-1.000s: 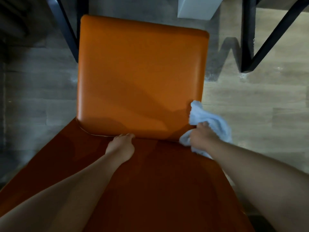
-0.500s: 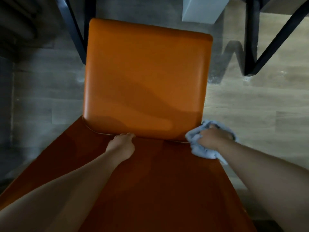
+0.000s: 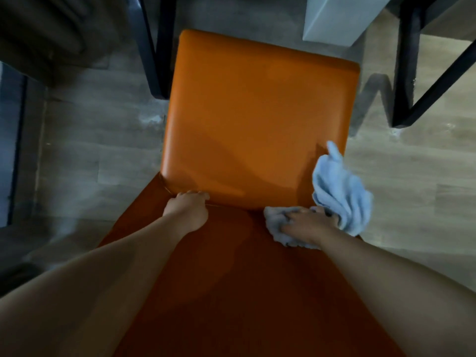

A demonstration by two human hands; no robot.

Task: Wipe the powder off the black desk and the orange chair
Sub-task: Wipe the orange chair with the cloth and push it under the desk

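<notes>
From the head view, the padded orange leather chair (image 3: 257,124) stands on the wood-plank floor (image 3: 412,189), seen from above its backrest. The left hand (image 3: 186,211) curls its fingers over the top edge of the backrest, apparently to steady the chair against the wiping push. The right hand (image 3: 307,224) presses a crumpled light-blue cloth (image 3: 340,191) onto the backrest near its right corner, fingers gripping the fabric, loose folds spilling past the edge. Black metal desk legs (image 3: 154,47) rise beyond; the desktop itself is not visible.
</notes>
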